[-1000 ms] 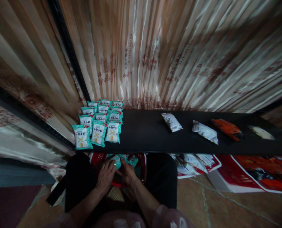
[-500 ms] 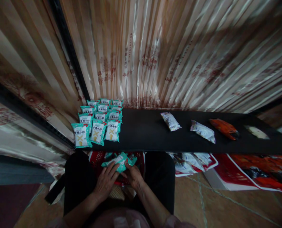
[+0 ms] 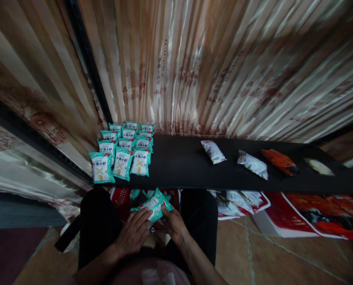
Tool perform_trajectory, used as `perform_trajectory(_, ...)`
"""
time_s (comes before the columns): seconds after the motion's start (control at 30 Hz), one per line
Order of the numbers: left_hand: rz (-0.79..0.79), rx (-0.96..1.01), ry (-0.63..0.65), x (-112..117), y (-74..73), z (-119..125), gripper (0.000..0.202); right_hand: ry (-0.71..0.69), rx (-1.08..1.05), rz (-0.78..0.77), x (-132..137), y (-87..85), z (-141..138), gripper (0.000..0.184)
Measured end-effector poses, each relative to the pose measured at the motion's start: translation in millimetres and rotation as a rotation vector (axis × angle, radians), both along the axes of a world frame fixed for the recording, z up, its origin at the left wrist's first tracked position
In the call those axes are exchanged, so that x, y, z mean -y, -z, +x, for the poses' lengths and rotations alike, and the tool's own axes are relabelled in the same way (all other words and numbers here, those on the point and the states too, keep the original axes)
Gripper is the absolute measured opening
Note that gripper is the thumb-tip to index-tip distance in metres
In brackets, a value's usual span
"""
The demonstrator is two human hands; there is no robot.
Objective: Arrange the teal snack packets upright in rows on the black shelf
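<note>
Between my knees, both hands hold a teal-and-white snack bag [image 3: 155, 205] above a red basket [image 3: 120, 198]. My left hand [image 3: 136, 226] has its fingers laid over the bag's left side. On its right end, my right hand [image 3: 173, 222] grips with the thumb on top. More teal bags [image 3: 135, 193] lie in the basket, partly hidden by the held one. Ahead on the black shelf [image 3: 179, 162], several matching snack bags [image 3: 123, 163] stand upright in rows at the left end.
Two white packets [image 3: 213, 152], an orange packet [image 3: 279, 161] and a pale flat packet [image 3: 319, 166] lie along the shelf. Below it at the right, a basket of white packets [image 3: 238, 202] and a red basket of orange packets [image 3: 336, 209] stand. A curtain [image 3: 176, 71] hangs behind.
The held snack bag has come up slightly toward me and tilted, showing more of its face. Both hands have shifted a little to the right with it.
</note>
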State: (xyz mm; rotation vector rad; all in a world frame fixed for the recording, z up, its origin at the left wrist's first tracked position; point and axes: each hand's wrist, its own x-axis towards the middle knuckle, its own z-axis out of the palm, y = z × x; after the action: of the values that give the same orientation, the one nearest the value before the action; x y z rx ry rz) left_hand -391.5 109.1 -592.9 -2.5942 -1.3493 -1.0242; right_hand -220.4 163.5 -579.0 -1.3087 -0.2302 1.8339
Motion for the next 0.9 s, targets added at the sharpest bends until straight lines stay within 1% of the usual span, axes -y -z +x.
perform_trajectory(0.13,0.001,0.002,-0.020,-2,-6.6,5,0.026,-0.015,0.012,0.020,0,-6.2,1,0.047)
perform_trajectory(0.23,0.009,0.024,-0.093,-5,-11.8,6,0.023,-0.024,0.004,0.030,3,-8.5,1,0.047)
perform_trajectory(0.33,-0.036,0.024,-0.140,-7,-15.4,7,0.020,-0.011,-0.012,0.056,6,-12.0,2,0.046)
perform_trajectory(0.43,-0.095,0.040,-0.139,-10,-17.3,9,0.028,-0.010,0.003,0.085,5,-17.3,7,0.044)
perform_trajectory(0.57,-0.180,0.094,-0.176,-15,-16.7,14,0.043,-0.033,0.017,0.138,-3,-25.2,13,0.041)
perform_trajectory(0.63,-0.229,0.130,-0.194,-18,-16.4,18,0.047,-0.042,0.028,0.170,-8,-29.3,15,0.041)
perform_trajectory(0.73,-0.337,0.210,-0.221,-26,-19.3,23,0.045,-0.077,0.052,0.210,-15,-34.0,17,0.039)
perform_trajectory(0.9,-0.619,0.420,-0.271,-42,-31.1,29,0.043,-0.161,0.075,0.235,-28,-35.8,25,0.039)
